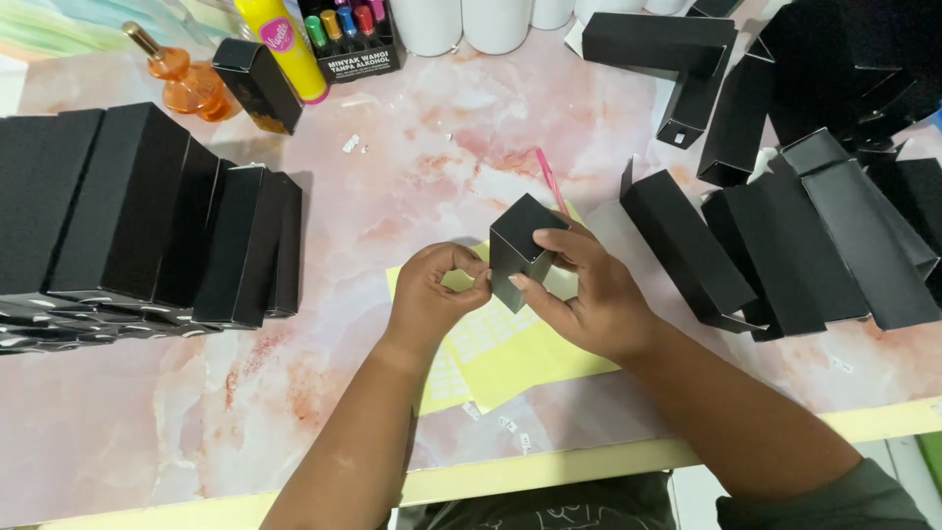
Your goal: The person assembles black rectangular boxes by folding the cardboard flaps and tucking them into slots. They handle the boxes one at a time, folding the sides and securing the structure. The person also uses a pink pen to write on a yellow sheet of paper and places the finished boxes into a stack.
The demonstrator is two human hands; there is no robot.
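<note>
Black card makes up the small box (520, 253) held upright over the middle of the pink marbled table (412, 177), above a yellow sticker sheet (510, 358) that lies flat near the table's front edge. The right hand (589, 294) clamps the box, thumb on its near face and fingers curled over its top and far side. The left hand (432, 290) is pinched, thumb and forefinger tips meeting at the box's lower left edge; whether they grip a sticker there cannot be told. A row of upright black boxes (157, 226) crowds the left edge of the table, and a loose heap of long black boxes (785, 236) fills the right side, its nearest box lying just beside the right hand. Between the two lots a bare strip of marble runs back toward an orange glass bottle (186, 83), a yellow tube (285, 44) and a rack of coloured vials (348, 34). A pink strip (549, 182) lies just behind the held box.
</note>
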